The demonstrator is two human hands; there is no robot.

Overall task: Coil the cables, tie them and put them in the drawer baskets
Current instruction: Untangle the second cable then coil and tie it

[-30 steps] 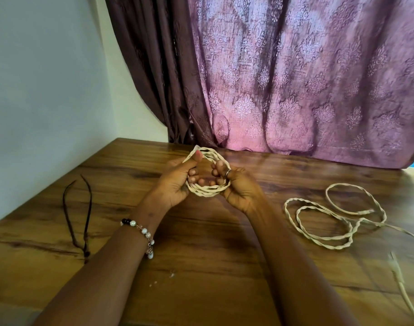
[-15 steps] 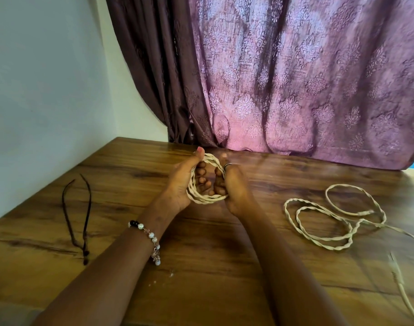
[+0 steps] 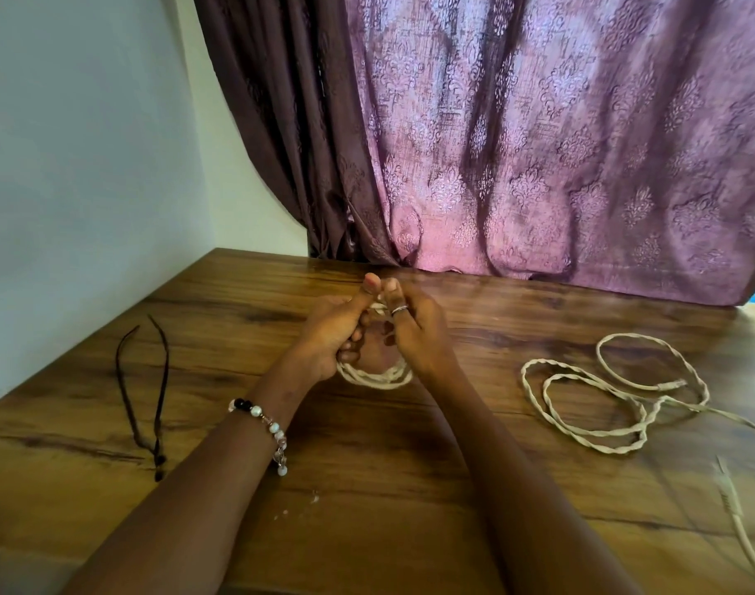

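Note:
A small coil of cream twisted cable [image 3: 373, 377] is held upright above the wooden table [image 3: 367, 508], at its middle. My left hand [image 3: 330, 337] grips the coil's left side with curled fingers. My right hand [image 3: 416, 332], with a ring on the thumb, grips its right side. Both thumbs meet at the coil's top. Only the coil's lower arc and a bit of the top show; the hands hide the other parts.
A loose cream twisted cable [image 3: 616, 397] lies in loops at the right, its tail running to the table's right front edge. A thin dark tie [image 3: 146, 397] lies at the left. A wall stands left, a purple curtain [image 3: 538, 143] behind.
My hands have closed together over the coil, squeezing it narrower. The thumbs now meet at its top and the coil hangs lower between my palms.

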